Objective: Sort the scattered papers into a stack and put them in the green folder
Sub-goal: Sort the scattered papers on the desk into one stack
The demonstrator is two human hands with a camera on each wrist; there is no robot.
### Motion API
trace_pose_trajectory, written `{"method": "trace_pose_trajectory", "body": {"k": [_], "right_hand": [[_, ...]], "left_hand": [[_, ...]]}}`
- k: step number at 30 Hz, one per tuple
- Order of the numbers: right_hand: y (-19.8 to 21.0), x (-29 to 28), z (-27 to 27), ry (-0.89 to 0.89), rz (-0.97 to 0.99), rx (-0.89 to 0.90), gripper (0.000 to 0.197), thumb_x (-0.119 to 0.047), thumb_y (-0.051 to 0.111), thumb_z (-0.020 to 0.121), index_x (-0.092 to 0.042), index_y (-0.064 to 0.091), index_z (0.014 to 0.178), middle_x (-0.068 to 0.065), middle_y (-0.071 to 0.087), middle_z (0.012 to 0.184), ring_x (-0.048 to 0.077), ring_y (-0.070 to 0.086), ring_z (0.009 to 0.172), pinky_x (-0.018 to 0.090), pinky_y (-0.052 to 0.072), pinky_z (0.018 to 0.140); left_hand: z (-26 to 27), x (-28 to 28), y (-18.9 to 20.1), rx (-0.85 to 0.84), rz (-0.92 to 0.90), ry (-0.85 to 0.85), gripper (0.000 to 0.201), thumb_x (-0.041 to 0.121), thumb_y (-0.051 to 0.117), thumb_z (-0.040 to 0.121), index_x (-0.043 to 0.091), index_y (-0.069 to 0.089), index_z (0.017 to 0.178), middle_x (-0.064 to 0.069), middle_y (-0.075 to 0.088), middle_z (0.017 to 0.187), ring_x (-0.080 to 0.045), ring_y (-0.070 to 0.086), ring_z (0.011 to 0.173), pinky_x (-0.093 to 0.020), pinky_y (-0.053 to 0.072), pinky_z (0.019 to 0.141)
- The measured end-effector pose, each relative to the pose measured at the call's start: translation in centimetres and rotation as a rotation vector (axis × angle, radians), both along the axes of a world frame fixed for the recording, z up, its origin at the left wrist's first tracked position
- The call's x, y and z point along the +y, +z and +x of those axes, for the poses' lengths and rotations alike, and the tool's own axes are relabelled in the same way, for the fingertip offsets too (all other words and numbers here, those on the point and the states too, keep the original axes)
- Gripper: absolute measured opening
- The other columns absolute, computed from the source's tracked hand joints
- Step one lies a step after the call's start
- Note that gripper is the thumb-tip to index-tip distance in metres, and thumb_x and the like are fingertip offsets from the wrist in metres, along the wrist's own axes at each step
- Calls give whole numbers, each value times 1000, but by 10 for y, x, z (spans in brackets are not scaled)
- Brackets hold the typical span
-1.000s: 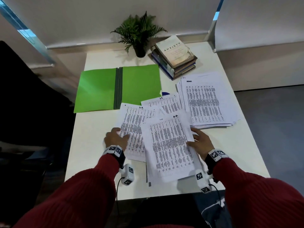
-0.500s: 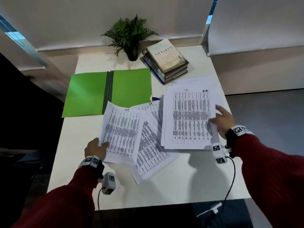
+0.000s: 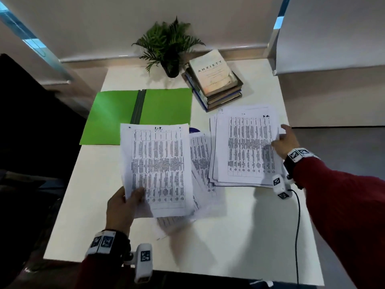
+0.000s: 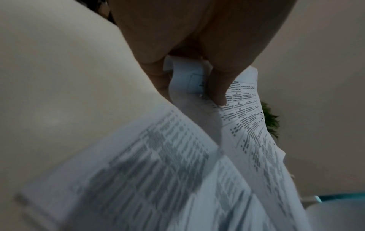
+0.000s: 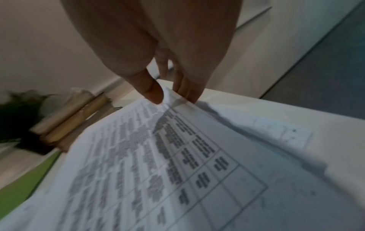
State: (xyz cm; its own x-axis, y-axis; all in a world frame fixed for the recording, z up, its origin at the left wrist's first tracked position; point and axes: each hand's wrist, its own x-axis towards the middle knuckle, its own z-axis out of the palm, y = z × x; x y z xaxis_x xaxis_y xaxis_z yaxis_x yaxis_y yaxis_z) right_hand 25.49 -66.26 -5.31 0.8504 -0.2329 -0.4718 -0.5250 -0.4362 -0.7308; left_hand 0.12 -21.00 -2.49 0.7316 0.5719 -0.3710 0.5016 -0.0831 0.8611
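The left hand pinches the near left corner of a printed sheet, thumb on top and fingers beneath, so this grip is closed on the paper; the sheet is lifted off the desk and its far edge overlaps the near edge of the green folder. In the left wrist view the thumb presses on the printed face while a finger curls behind the sheet.

The right hand holds the right edge of the stack of papers lying on the right side of the desk. From the right wrist view its thumb lies on the top page and the fingers tuck under the raised edge, a pinching grip.

Between the lifted sheet and the stack lie a few loose papers, slanted and partly covered by both.

The folder lies open and flat at the far left of the desk, dark spine in the middle. Beyond it stand a potted plant and a pile of books, just beside each other.
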Motion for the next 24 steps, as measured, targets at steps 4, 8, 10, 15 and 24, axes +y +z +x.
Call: {"method": "trace_pose_trajectory", "body": {"k": [4,8,10,15,24], "right_hand": [[20,36,-30,65,-71,-255,59,-48,73,89,-25,54,141,7,55,140,27,58,124,42,48,105],[34,88,-79,301,371,65,61,-59,72,86,-21,59,133,-4,70,121,14,70,103,24,56,76],[25,99,-95,365,383,92,54,-41,78,88,-20,59,134,-7,70,121,15,69,109,20,50,74],[4,91,-111,143,362,59,40,-10,75,90,-14,59,126,1,70,104,25,68,90,32,55,79],[-3,58,-124,96,265,16,57,-12,76,90,-9,54,143,8,64,137,28,60,125,43,42,110]], "left_hand": [[11,-62,0,-12,-64,-30,16,24,82,85,9,77,89,-6,79,82,-18,69,71,-39,57,68],[23,-110,-12,58,-150,-49,32,38,82,73,8,74,81,-10,77,78,-24,69,69,-48,59,67],[29,-123,-16,113,-160,-131,31,36,81,77,7,73,83,-10,76,77,-27,70,70,-54,60,70],[50,-92,-22,213,230,-407,26,45,81,82,26,67,94,5,69,92,-14,65,83,-31,52,76],[141,-15,-32,578,867,-806,115,55,91,64,23,30,156,-6,34,157,-31,30,145,-54,39,112]]}}
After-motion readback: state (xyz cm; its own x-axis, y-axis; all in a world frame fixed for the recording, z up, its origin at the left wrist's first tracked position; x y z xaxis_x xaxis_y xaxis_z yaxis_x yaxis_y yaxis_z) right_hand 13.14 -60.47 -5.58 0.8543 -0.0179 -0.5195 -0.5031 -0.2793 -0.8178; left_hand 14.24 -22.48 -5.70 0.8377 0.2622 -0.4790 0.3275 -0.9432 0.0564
